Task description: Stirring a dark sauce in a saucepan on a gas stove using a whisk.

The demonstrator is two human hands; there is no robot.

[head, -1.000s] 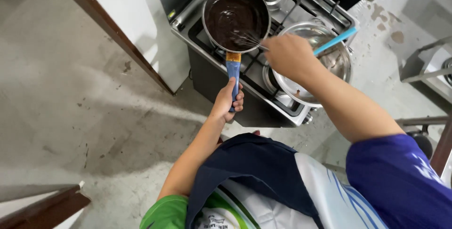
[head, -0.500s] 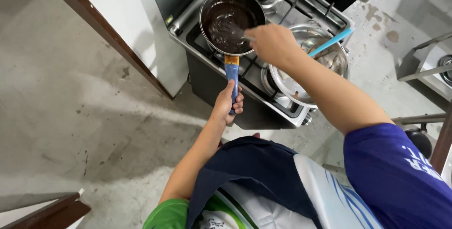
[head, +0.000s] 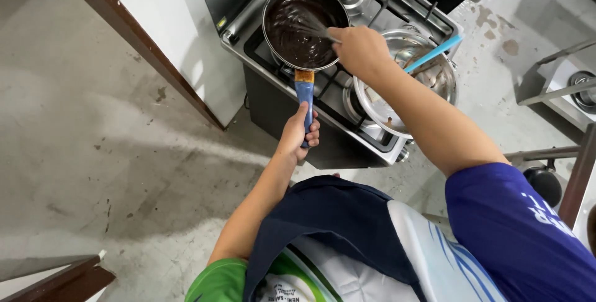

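Left hand (head: 299,133), frame centre, fist closed round blue pan handle (head: 304,100). Pan (head: 304,26) of dark brown mix, upper centre, on stove (head: 372,131). Right hand (head: 360,50) just right of pan, fingers closed on whisk (head: 316,31), wires in mix. Steel bowl (head: 428,81) with light-blue utensil (head: 433,52) beside, right.

Shiny metal saucepan (head: 305,26), glossy blue plastic handle (head: 304,100), rough concrete floor (head: 93,140).
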